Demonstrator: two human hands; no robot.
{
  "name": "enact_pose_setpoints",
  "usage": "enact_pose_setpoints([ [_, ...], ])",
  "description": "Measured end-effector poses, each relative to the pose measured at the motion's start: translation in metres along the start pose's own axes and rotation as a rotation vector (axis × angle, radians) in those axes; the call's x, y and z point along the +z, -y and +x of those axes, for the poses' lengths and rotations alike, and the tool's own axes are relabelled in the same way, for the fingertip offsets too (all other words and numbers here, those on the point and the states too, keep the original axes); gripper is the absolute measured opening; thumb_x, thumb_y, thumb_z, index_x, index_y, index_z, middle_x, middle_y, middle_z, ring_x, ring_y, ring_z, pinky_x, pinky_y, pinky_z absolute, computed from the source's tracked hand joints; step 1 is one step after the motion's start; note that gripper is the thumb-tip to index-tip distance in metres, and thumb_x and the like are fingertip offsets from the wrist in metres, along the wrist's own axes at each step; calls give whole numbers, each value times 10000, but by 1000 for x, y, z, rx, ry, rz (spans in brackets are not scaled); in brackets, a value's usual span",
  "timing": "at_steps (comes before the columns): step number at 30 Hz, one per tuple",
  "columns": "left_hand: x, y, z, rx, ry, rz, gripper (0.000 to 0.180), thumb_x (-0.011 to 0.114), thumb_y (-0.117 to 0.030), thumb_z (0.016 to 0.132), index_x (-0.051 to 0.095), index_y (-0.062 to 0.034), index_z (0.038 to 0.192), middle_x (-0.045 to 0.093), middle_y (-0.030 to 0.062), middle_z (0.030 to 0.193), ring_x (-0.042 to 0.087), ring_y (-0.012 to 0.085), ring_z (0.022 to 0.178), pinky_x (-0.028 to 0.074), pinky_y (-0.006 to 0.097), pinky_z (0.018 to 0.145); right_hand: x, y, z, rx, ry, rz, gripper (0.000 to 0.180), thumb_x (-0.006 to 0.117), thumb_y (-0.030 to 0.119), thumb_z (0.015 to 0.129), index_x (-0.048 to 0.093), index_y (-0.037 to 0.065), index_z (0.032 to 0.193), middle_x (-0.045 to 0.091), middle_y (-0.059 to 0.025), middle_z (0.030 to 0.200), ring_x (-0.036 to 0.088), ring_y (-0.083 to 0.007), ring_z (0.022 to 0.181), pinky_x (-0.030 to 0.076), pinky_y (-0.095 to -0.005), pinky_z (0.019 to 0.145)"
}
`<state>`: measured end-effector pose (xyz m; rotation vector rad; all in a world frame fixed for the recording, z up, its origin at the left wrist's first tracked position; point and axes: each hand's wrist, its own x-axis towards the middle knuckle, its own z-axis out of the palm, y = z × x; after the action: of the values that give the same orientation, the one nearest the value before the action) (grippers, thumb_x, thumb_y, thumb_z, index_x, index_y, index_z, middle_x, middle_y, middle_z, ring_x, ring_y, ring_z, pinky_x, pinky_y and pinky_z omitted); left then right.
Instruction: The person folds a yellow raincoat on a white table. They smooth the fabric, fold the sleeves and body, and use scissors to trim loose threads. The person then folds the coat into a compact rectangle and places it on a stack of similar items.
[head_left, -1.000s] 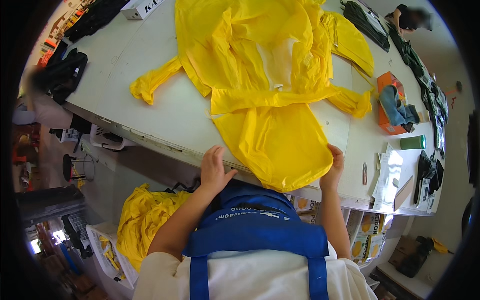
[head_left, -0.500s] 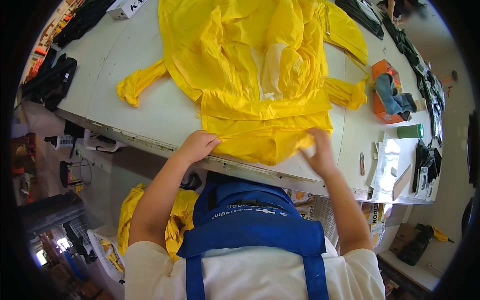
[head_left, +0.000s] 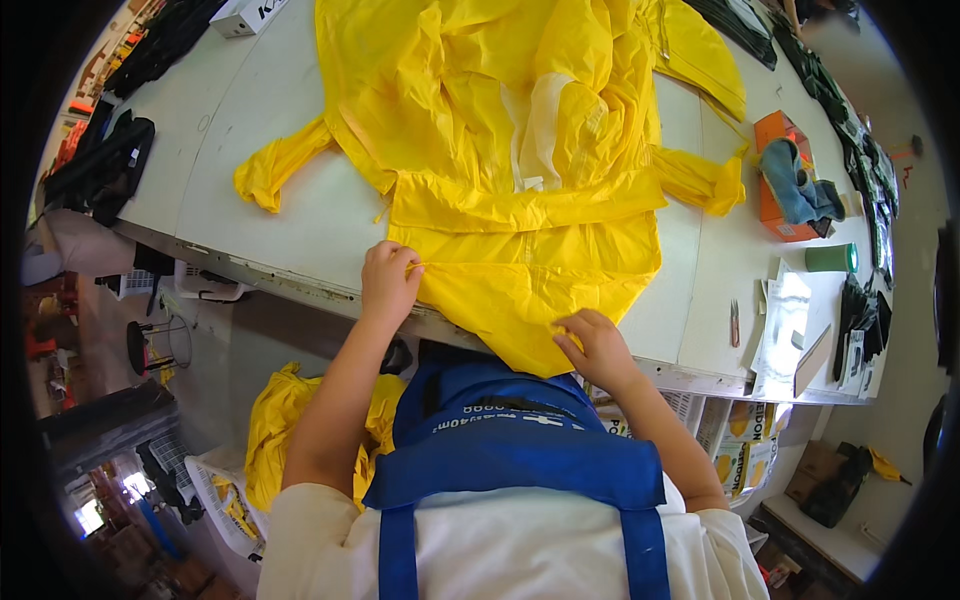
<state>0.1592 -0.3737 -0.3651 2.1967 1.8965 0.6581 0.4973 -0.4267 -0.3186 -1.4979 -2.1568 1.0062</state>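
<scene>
A yellow rain jacket (head_left: 450, 100) lies spread over the pale worktable, its sleeves out to both sides. The end nearest me forms a loose flap (head_left: 500, 295) that droops over the table's front edge toward my apron. My left hand (head_left: 390, 285) is closed, pinching the flap's left edge between thumb and fingers. On the lower right part of the flap rests my right hand (head_left: 600, 350), its fingers loosely bent and the thumb a little apart from them. A pale lining strip (head_left: 545, 130) shows in the middle of the jacket.
On the right stand an orange box (head_left: 785, 215) with blue cloth, a green cylinder (head_left: 832, 258), small snips (head_left: 735, 323) and paper sheets (head_left: 785, 330). Dark garments (head_left: 100, 165) lie at the table's left edge. Below hangs a yellow heap (head_left: 285, 430).
The flap has been drawn toward me and hangs lower over the edge. My right hand has moved down and left along it; the left hand has shifted slightly up.
</scene>
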Motion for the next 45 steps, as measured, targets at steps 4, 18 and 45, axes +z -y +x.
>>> enact_pose_setpoints([
  [4,19,-20,-45,-685,-253,-714,489,696,-41,790,435,-21,1203,569,130,1144,560,257,1047,512,335,728,47,2,4,-212,23,-527,612,632,512,798,531,180,1302,413,-117,1406,329,-349,1331,203,-570,1076],
  [18,40,-128,4,13,626,-448,628,572,-109,836,312,-4,1398,551,257,1143,562,403,1015,465,437,885,-6,-37,81,-25,-315,-243,178,608,26,686,650,71,852,645,-115,884,585,-340,868,482,-426,751],
  [45,61,-121,74,413,808,8,771,620,-653,737,413,-328,1405,135,127,1564,39,346,1446,49,555,1120,-41,-87,36,578,-583,1393,439,571,65,889,448,-22,1301,412,-152,1369,540,-260,1118,462,-355,936],
])
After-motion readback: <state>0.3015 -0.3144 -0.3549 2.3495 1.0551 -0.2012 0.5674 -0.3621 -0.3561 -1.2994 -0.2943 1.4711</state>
